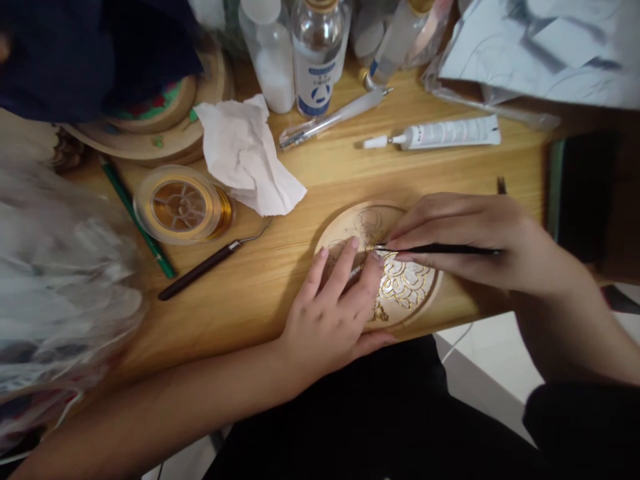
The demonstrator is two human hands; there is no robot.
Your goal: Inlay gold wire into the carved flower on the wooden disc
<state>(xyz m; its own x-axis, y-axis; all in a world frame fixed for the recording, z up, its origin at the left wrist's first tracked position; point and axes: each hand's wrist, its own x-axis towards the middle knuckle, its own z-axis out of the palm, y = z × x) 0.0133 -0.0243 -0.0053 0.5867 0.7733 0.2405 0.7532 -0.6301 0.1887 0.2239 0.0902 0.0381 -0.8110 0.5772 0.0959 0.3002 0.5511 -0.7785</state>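
A round wooden plate [334,230] lies near the front edge of the table. On its face is a flower pattern [407,283], outlined in gold wire over white, with bare pencil lines in the upper part. My left hand [333,313] rests on the plate's left side, fingers spread, thumb at the lower rim. From the right, my right hand [465,233] is closed on slim black tweezers [440,249]. Their tip meets the pattern close to my left index finger. Whatever is at the tip is too small to make out.
Left of the plate lie a spool of gold wire [183,205], a hooked tool [200,272], a green pencil [135,213] and crumpled tissue [245,153]. Behind are a glue tube [450,132], a clear pen [335,117] and bottles [315,63]. A plastic bag [65,267] fills the left.
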